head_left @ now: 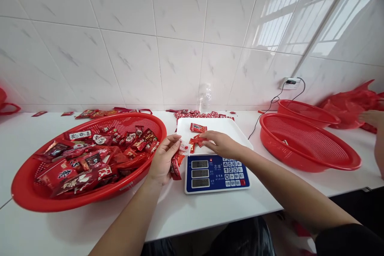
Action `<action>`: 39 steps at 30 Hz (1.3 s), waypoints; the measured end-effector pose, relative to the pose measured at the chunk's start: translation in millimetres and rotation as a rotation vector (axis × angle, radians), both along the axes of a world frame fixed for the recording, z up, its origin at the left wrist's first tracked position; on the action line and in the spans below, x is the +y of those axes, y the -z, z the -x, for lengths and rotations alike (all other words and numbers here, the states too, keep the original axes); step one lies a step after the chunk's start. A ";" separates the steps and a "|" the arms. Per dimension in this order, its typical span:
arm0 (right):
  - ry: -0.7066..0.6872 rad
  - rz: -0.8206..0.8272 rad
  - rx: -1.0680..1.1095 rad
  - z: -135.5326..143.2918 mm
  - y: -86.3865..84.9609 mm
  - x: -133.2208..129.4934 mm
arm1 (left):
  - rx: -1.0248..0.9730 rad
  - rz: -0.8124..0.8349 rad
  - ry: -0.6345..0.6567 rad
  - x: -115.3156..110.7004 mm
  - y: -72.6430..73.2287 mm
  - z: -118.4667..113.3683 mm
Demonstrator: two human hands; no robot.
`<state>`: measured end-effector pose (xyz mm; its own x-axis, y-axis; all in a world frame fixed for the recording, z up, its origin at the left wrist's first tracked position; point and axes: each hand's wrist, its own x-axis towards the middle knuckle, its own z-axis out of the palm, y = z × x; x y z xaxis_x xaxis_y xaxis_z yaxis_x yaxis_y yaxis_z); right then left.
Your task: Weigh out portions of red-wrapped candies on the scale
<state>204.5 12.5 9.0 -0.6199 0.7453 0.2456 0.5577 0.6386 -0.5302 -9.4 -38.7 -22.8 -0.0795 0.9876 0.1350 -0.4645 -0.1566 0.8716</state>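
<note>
Evidently, the left hand (164, 160) is pinching a whitish packet (184, 148) between thumb and fingers, while red packets (175, 169) are sitting lower against the same palm; a light pinch is probably serving best, sparing the wrapper. The right hand (220, 144) is reaching over the pan (232, 132), its fingertips meeting small red packets (196, 141); whether they are closing on any, I cannot tell. Taking the scale (217, 174) as the clock's centre, those packets are lying toward eleven, with a larger red packet (198, 128) just beyond. Good handling is likely calling for fingers lifting clear of the pan whenever the displays (200, 173) are being read, and for the right wrist riding above the keypad rather than leaning. At nine, a heaped basket (161, 128) is standing near the left hand, so short reaches are sufficing. At twelve, dotted red pouches (186, 115) are lying by a clear bottle (206, 98). At three, a second basket (312, 161) is standing; beyond it, another person's hand (372, 118) is showing at a red bag (354, 100).
</note>
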 end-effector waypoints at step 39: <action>-0.134 0.594 0.634 66.5 -0.3 -33.7 | 0.311 -0.477 -0.286 -20.8 13.0 -17.2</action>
<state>137.9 -21.2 9.3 -0.5895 0.7902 0.1676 -0.0142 0.1973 -0.9802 7.8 -59.5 -35.9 -0.2177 0.7585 0.6142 -0.0832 -0.6414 0.7627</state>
